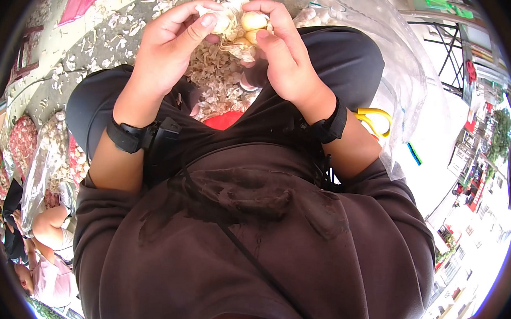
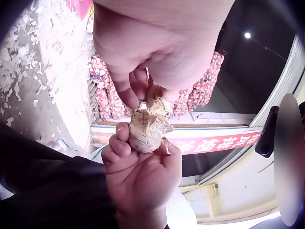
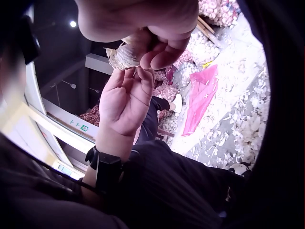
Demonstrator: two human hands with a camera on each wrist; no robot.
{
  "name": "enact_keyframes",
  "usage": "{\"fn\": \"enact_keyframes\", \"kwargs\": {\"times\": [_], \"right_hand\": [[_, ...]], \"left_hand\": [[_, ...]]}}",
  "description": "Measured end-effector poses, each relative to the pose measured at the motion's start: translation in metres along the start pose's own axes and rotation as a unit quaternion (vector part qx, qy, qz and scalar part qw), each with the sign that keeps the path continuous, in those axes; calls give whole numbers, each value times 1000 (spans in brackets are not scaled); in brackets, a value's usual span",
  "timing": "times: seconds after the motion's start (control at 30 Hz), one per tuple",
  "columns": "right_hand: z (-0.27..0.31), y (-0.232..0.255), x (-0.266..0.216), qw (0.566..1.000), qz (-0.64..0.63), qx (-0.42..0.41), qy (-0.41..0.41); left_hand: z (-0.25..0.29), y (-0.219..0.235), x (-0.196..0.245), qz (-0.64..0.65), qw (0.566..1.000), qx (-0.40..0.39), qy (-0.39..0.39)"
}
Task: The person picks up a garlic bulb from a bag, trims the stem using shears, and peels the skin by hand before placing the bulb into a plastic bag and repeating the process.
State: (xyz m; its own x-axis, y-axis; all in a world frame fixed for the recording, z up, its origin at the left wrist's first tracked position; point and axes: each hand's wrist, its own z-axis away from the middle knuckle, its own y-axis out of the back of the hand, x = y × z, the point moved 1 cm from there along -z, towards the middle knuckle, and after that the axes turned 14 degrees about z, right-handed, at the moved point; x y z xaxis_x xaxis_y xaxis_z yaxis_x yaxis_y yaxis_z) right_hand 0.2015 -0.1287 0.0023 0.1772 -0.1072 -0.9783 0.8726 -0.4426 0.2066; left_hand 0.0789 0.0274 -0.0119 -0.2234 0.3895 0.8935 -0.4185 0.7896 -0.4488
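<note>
Between the two hands, above the lap, is a garlic bulb (image 1: 253, 24) with papery skin and pale cloves showing. The left hand (image 1: 175, 45) pinches the skin and a white clove part (image 1: 220, 22) with thumb and fingers. Curled round the yellowish cloves are the thumb and fingers of the right hand (image 1: 285, 58). In the left wrist view the dry bulb (image 2: 147, 131) rests in the right hand (image 2: 143, 176), and the left hand (image 2: 152, 52) grips its top. The right wrist view shows the bulb (image 3: 126, 55) between both hands.
Loose peelings (image 1: 222, 81) lie between the knees, over something red (image 1: 225, 120). Yellow scissor handles (image 1: 377, 120) are by the right thigh, beside clear plastic (image 1: 407, 69). Filled bags (image 1: 23, 143) and another person (image 1: 48, 270) are at the left. Pink plastic (image 3: 200, 98) lies on the littered ground.
</note>
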Motion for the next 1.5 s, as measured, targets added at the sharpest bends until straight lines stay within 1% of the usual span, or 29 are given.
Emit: {"fn": "enact_keyframes", "kwargs": {"times": [0.07, 0.17, 0.27, 0.33, 0.37, 0.43, 0.47, 0.53, 0.63, 0.7, 0.73, 0.8, 0.87, 0.93, 1.0, 1.03, 1.1, 1.13, 1.2, 1.23, 1.3, 1.33, 1.4, 1.43, 1.5], "right_hand": [[0, -1, 3, 999, -40, -7, -15], [0, -2, 4, 999, -48, -9, -17], [1, 0, 4, 996, -63, -46, -41], [2, 0, 1, 997, -52, -46, -33], [2, -1, 1, 997, -47, -46, -28], [1, -1, 3, 999, 12, -52, 8], [0, -1, 4, 997, 42, -56, 27], [0, -2, 5, 995, 77, -62, 35], [0, -2, 3, 990, 118, -68, 46], [1, -5, 0, 986, 143, -61, 64], [0, -6, 2, 981, 164, -43, 90], [-2, -6, 7, 971, 202, -16, 128], [-5, -6, 6, 962, 233, -6, 141], [-6, -7, 3, 963, 245, -18, 114], [-5, -6, 0, 968, 242, -43, 60], [-4, -6, 1, 968, 244, -29, 54], [-4, -5, 4, 967, 250, -2, 42], [-4, -5, 5, 964, 256, 15, 66], [-4, -7, 9, 956, 265, 48, 114], [-4, -7, 8, 966, 238, 39, 91], [-5, -8, 3, 982, 182, 20, 45], [-5, -8, 3, 980, 185, 30, 66], [-6, -8, 1, 975, 190, 51, 107], [-8, -8, 8, 971, 184, 66, 139], [-17, -10, 18, 960, 169, 96, 204]], "left_hand": [[0, 0, -1, 27, 1000, 7, 8], [0, 0, -2, 50, 998, 14, 21], [0, 0, -1, 54, 998, 18, 26], [2, -5, 2, 33, 999, 34, 24], [3, -7, 2, 26, 999, 30, 37], [5, -11, 0, 12, 998, 24, 63], [7, -12, -3, 4, 997, 11, 72], [11, -13, -10, -11, 996, -15, 89], [8, -7, -17, -98, 993, 4, 66], [8, -10, -23, -93, 995, 19, 31], [8, -12, -25, -91, 995, 26, 13], [8, -15, -22, -69, 997, 31, 32], [9, -14, -22, -33, 998, 29, 50], [8, -9, -28, 16, 997, 18, 71], [11, -6, -33, 32, 991, 35, 128], [12, -6, -35, 41, 986, 42, 157], [14, -21, -30, 75, 982, 61, 164], [14, -26, -27, 91, 979, 70, 167], [12, -24, -33, 64, 990, 55, 116], [12, -23, -35, 51, 993, 48, 91], [10, -22, -36, 70, 993, 35, 84], [10, -22, -35, 79, 993, 28, 80], [9, -31, -31, 56, 993, 76, 75], [8, -33, -30, 44, 991, 100, 72], [6, -30, -31, 48, 994, 86, 52]]}}
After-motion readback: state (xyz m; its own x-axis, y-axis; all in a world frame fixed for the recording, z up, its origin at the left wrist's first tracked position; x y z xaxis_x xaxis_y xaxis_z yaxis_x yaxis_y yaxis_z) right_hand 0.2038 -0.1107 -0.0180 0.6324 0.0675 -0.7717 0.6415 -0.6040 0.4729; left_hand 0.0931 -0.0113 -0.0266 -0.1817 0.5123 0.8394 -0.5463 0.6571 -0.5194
